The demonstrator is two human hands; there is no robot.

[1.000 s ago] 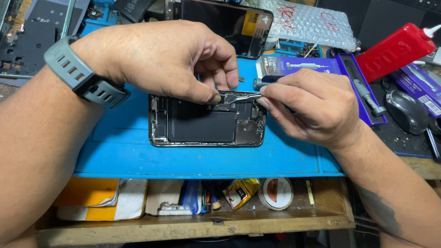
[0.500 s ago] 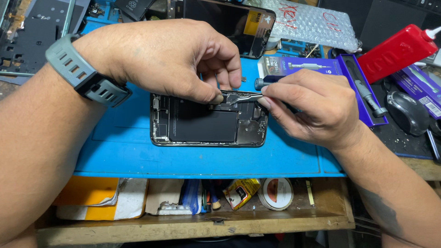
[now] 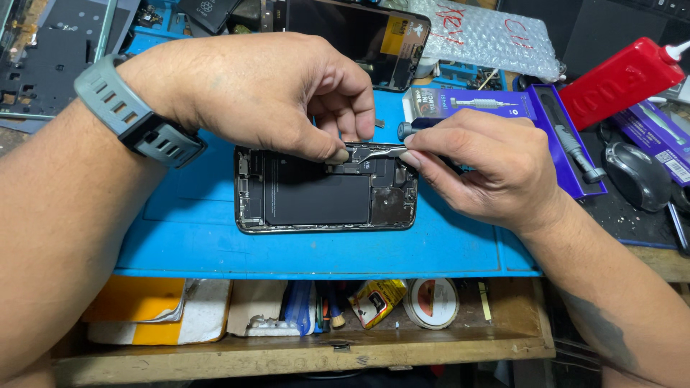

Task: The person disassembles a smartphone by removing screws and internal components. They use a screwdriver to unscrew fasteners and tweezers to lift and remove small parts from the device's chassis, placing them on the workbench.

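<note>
- An opened phone (image 3: pixel 327 190), back removed and dark battery showing, lay flat on a blue mat (image 3: pixel 187 244) covering the tabletop.
- The left hand (image 3: pixel 266 93), a grey watch (image 3: pixel 133 118) on its wrist, arched over the phone's upper edge; its thumb and forefinger pinched a thin metal strip (image 3: pixel 374 151) there.
- The right hand (image 3: pixel 489 165) met it from the right, fingers closed around a slim blue-tipped screwdriver (image 3: pixel 413 128), touching the same strip.
- A red bottle (image 3: pixel 618 79) and a purple tool box (image 3: pixel 503 108) lay behind the right hand.
- A detached dark screen (image 3: pixel 345 36) lay beyond the phone.
</note>
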